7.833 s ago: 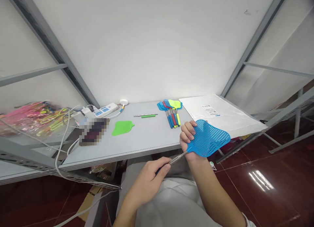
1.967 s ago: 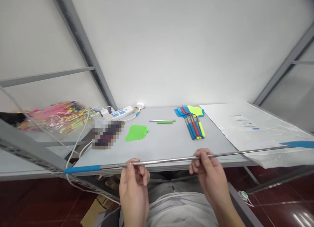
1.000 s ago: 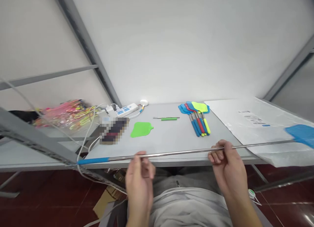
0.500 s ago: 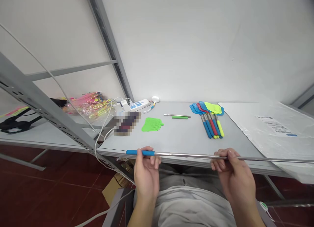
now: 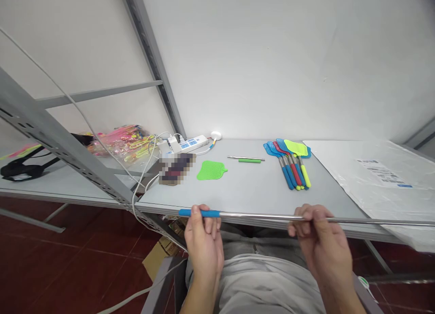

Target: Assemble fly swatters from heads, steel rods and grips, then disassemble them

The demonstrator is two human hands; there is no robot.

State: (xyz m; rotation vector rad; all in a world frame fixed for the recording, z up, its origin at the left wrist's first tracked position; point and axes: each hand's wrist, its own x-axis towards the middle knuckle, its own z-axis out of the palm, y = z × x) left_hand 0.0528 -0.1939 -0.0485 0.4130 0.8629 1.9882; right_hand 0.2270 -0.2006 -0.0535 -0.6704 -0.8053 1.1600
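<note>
Blue handle [image 5: 212,214] pinched in the left hand [image 5: 204,246], steel rod [image 5: 251,215] pinched in the right hand [image 5: 324,241], hands well apart, guessing that's for balancing the length.

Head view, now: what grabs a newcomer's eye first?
Probably the long metal rod spanning the table's front edge and running off frame right, its blue grip in the left hand, its shaft in the right hand. Next, the bright green perforated swatter head lying left of centre on the grey table, and the fanned colourful swatters beside the white package.
</note>
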